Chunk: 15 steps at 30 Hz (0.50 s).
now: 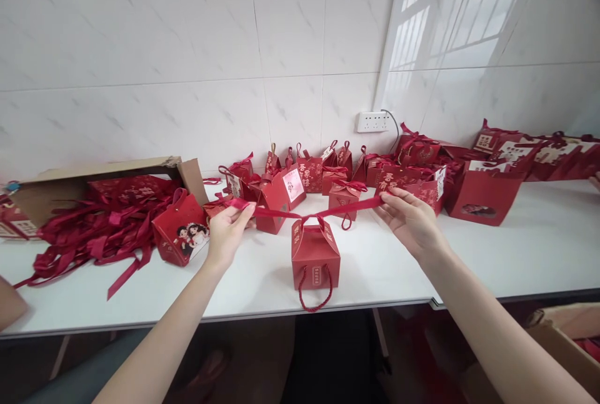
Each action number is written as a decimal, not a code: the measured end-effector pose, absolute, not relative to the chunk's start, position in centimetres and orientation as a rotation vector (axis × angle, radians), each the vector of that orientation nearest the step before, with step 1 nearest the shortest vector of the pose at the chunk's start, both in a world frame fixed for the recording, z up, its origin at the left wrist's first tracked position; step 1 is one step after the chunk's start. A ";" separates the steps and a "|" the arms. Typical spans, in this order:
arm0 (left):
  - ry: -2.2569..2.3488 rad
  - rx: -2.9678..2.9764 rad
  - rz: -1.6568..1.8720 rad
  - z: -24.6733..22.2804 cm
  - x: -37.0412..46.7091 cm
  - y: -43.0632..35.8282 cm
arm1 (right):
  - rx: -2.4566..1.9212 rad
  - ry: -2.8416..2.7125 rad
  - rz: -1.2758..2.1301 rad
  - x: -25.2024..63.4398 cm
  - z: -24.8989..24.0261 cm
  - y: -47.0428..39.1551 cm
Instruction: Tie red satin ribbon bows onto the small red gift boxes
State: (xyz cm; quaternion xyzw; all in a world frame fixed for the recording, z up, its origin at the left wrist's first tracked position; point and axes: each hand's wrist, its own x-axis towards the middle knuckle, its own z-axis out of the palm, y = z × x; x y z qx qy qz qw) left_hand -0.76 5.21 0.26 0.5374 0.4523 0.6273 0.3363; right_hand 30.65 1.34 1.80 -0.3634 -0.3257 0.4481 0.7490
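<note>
A small red gift box (316,258) stands upright near the front edge of the white table (262,294), its twisted cord handle hanging down the front. A red ribbon (344,208) is crossed at the top of the box and stretched out to both sides. My left hand (228,232) pinches the ribbon's left end, and my right hand (409,219) pinches its right end. Both hands are raised above the tabletop, to either side of the box and apart from it.
Left, a cardboard box (191,179) lies behind loose red ribbons (100,235) and a box with a cartoon couple (182,229). Several red boxes stand along the wall, a larger one (485,194) at right. A socket strip (374,121) is on the wall. Parts of other people show at both edges.
</note>
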 end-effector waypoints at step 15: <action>1.411 1.960 1.023 -2.1 -0.9 3.4 | -1.450 -1.569 0.581 31.2 -1.3 1.3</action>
